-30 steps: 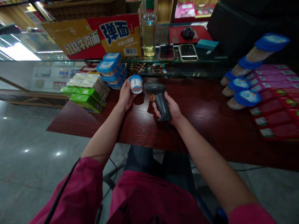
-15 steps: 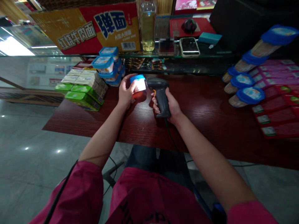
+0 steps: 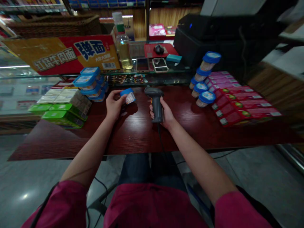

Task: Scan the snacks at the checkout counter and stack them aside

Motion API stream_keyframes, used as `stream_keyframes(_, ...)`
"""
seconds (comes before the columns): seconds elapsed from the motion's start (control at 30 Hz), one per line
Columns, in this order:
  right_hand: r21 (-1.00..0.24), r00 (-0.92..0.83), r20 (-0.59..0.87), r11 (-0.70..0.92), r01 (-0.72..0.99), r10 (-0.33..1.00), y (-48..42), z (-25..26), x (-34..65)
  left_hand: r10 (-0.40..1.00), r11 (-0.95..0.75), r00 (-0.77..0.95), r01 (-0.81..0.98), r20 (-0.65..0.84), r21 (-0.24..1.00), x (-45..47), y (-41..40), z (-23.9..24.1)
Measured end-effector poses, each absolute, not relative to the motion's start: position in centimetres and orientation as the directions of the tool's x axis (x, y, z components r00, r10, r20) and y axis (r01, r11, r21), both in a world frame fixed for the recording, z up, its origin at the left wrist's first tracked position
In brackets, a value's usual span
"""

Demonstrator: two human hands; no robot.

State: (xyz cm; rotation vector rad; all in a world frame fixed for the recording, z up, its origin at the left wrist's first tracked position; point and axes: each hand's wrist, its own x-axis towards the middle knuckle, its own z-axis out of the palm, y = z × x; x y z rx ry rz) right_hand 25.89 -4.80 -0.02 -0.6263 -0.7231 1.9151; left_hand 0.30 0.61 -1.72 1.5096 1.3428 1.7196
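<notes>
My left hand (image 3: pixel 114 104) is closed around a small blue-lidded tub (image 3: pixel 128 96), held tilted just above the dark red wooden table (image 3: pixel 133 133). My right hand (image 3: pixel 163 113) grips the handle of a dark grey barcode scanner (image 3: pixel 155 101), whose head points toward the tub. A short gap separates the scanner head from the tub. The scanner's cable runs down off the table edge between my arms.
A stack of blue-lidded tubs (image 3: pixel 89 83), beige packs and green boxes (image 3: pixel 62 114) lie at the left. More tubs (image 3: pixel 204 82) and red and pink boxes (image 3: pixel 239 104) lie at the right. Behind, a glass counter holds a bottle (image 3: pixel 123 44), phones (image 3: pixel 159 64) and a noodle carton (image 3: pixel 64 54).
The view has pulled back and shifted right. The bright scan glow seen on the tub's label half a second ago has gone. Both hands hold the same things, slightly lower.
</notes>
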Motion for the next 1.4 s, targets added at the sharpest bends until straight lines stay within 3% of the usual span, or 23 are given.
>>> stream_keyframes(0.2,-0.719,-0.202,-0.204,-0.287,-0.633,0.958,-8.1,0.6,35.1,0.860,-0.474,-0.164,0.099,0.484,0.875,10.9,3.3,1.3)
stream_keyframes(0.43,-0.809,-0.103,-0.093,-0.135,-0.571,0.990,-12.3,-0.3,43.2,0.801,-0.593,0.106,-0.002,0.590,0.805,27.1,7.1,4.4)
stream_keyframes(0.67,-0.803,0.007,-0.019,-0.011,-0.596,1.000,-12.5,-1.2,43.8,0.782,-0.620,0.173,0.107,0.599,0.777,35.6,9.4,3.5)
stream_keyframes(0.83,-0.787,0.020,-0.035,-0.015,-0.617,0.999,-12.7,-1.2,43.6,0.694,-0.718,0.224,0.147,0.684,0.680,36.9,9.9,2.4)
stream_keyframes(1.13,-0.809,0.032,-0.109,-0.070,-0.584,0.994,-13.0,-0.4,43.9,0.663,-0.745,0.284,0.161,0.693,0.647,35.8,9.4,2.8)
stream_keyframes(1.27,-0.822,0.000,-0.148,-0.123,-0.556,0.989,-13.3,0.2,43.6,0.645,-0.764,0.276,0.210,0.713,0.610,29.6,8.3,3.0)
stream_keyframes(1.4,-0.826,-0.112,-0.162,-0.197,-0.528,0.980,-12.0,0.7,41.6,0.662,-0.736,0.247,0.395,0.707,0.550,18.5,5.3,1.3)
